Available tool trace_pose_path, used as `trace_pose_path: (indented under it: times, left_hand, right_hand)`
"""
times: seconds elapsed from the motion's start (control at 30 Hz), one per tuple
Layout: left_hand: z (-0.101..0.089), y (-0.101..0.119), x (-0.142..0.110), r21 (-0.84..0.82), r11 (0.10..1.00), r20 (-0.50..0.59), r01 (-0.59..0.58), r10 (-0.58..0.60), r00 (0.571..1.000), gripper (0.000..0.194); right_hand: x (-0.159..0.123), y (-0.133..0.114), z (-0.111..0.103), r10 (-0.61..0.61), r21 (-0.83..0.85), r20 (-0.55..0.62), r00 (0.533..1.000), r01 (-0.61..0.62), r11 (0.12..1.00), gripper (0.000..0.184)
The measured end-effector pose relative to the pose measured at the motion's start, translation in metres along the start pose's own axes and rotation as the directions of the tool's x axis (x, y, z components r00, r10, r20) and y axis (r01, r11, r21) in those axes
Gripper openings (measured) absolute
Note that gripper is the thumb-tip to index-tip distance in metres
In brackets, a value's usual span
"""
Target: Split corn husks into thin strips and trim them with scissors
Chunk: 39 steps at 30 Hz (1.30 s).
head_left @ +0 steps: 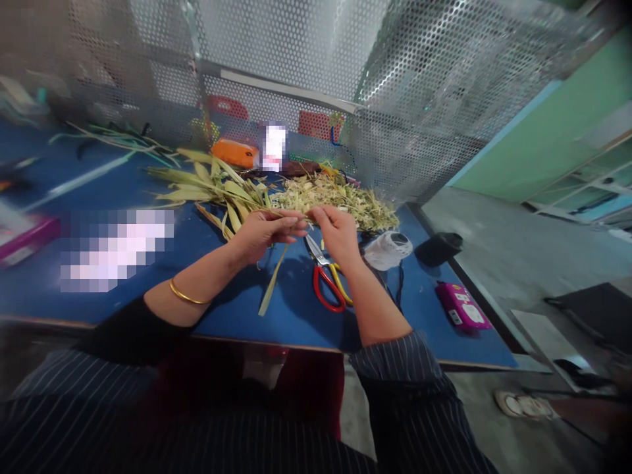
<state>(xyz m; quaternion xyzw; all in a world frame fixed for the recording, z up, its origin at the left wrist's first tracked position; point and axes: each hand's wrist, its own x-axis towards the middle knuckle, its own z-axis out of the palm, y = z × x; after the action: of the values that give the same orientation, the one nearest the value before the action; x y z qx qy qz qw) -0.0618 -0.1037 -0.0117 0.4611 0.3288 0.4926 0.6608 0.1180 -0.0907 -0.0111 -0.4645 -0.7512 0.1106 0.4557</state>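
My left hand and my right hand meet above the blue table, fingertips nearly touching. Both pinch a thin strip of dried corn husk stretched between them. A flat pale-green husk strip hangs below my left hand; where its upper end goes is hidden. Scissors with one red and one yellow handle lie under my right hand, blades slightly apart. Behind my hands are long corn husks on the left and a heap of shredded husk on the right.
To the right stand a white thread spool and a black spool, with a purple packet near the table's right edge. An orange packet lies behind the husks. Perforated metal panels close off the back.
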Motion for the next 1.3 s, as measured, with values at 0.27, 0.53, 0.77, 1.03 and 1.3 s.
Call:
trace_pose_path:
  times: [0.27,0.53,0.77,1.03,1.3]
  left_hand:
    - [0.003,-0.012,-0.007,0.369,0.925,0.297,0.094,-0.213,0.931,0.021]
    - [0.0,-0.013,0.0,0.178,0.932,0.125,0.316,-0.34,0.932,0.018]
    - [-0.012,-0.001,0.013,-0.108,0.957,-0.127,0.269,-0.282,0.951,0.005]
    - [-0.016,0.012,0.011,0.009,0.991,-0.212,0.132,-0.127,0.969,0.016]
    - [-0.014,0.006,0.014,-0.346,0.91,-0.128,0.228,-0.287,0.949,0.014]
  right_hand:
    - [-0.005,-0.015,0.001,0.014,0.185,0.235,0.972,-0.059,0.981,0.018]
    - [-0.011,-0.024,0.002,-0.046,0.273,0.104,0.993,0.016,0.962,0.014]
    - [-0.019,-0.017,0.009,-0.599,-0.276,0.295,0.745,0.666,0.693,0.019]
    - [-0.015,-0.013,0.001,-0.591,-0.264,0.352,0.726,0.683,0.681,0.033]
    - [-0.021,-0.004,0.024,-0.592,-0.474,0.374,0.713,0.696,0.539,0.023]
